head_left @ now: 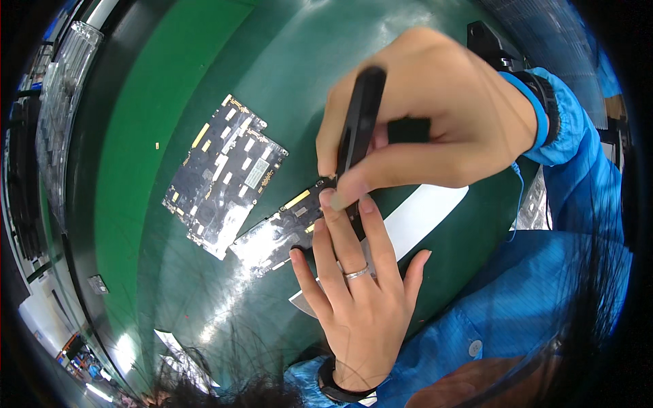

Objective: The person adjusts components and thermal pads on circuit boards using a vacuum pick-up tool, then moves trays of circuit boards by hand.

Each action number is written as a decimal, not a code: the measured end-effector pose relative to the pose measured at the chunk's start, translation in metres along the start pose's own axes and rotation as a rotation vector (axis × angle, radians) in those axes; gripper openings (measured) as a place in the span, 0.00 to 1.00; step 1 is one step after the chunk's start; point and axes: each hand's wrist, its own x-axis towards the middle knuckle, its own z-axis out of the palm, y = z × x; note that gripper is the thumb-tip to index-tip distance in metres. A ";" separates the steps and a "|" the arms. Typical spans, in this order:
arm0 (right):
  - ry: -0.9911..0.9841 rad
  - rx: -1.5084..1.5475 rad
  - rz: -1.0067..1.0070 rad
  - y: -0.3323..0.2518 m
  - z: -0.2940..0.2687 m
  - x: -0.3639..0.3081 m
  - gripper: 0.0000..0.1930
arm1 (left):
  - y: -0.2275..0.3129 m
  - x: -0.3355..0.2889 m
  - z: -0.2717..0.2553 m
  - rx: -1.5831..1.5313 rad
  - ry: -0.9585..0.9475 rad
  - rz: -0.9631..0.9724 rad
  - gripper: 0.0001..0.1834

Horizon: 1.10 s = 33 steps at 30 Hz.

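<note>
head view — right hand (452,88) holds black tool (360,115) — its tip hidden.

The bench (279,81) is bright, white glare lies on the circuit board (262,243) under the fingers (345,248), and the curved edges darken into black.

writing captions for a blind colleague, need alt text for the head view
A person's right hand holds a black, stick-shaped tool over a dark, narrow circuit board, while the spread left hand partly covers it. A wider dark circuit board lies to the left on a green tabletop.
</note>
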 end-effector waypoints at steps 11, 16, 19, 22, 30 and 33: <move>0.057 0.305 0.160 0.000 -0.005 0.009 0.08 | -0.002 -0.002 -0.006 0.039 -0.031 -0.007 0.39; 0.025 0.316 0.191 -0.018 0.015 -0.002 0.09 | 0.030 -0.041 -0.020 -0.281 -0.111 0.163 0.43; -0.080 0.351 0.154 -0.013 0.040 -0.012 0.09 | 0.028 -0.037 -0.002 -0.217 -0.084 0.215 0.42; -0.087 0.323 0.111 -0.007 0.055 -0.012 0.10 | 0.025 -0.036 0.002 -0.182 -0.055 0.201 0.42; -0.088 0.200 0.165 -0.012 0.063 -0.019 0.09 | 0.026 -0.041 0.015 -0.114 -0.001 0.234 0.42; -0.020 0.177 0.100 -0.010 0.065 -0.018 0.10 | 0.026 -0.040 0.015 -0.076 0.003 0.263 0.43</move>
